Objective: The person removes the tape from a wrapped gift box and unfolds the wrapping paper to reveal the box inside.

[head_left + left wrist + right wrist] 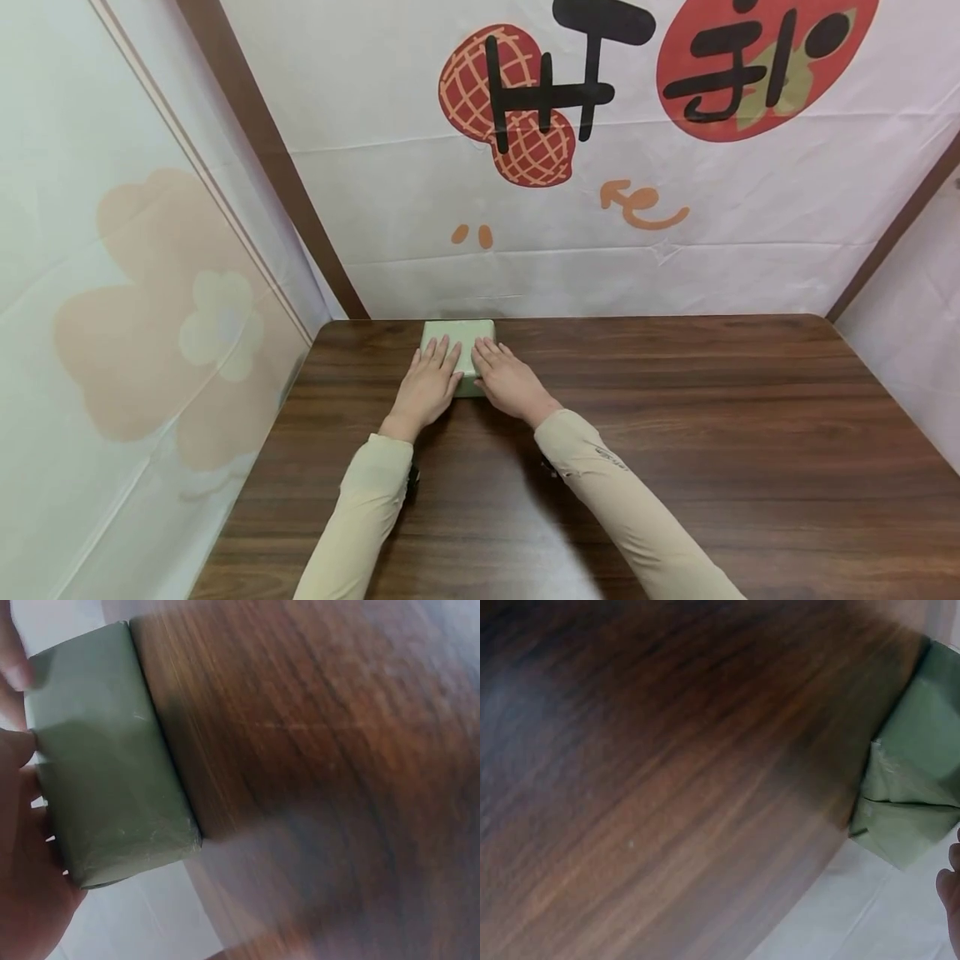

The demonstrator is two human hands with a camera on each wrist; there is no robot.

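A pale green box (459, 329) wrapped in paper sits at the far edge of the table, left of the middle. Fingers straight, my left hand (427, 387) rests on the left part of its top. My right hand (510, 379) touches the top along the right side, its fingers nearly straight and close together. In the left wrist view, the plain front of the box (112, 765) shows, with fingers over its upper edge. Folded wrapping closes the end of the box (907, 817) in the right wrist view, where only fingertips appear at the frame's edge.
The dark wood-grain table (712, 433) reaches far to the right and toward me. A white printed cloth (375, 200) hangs behind its back edge, and another cloth (150, 333) with a peach flower hangs along the left side.
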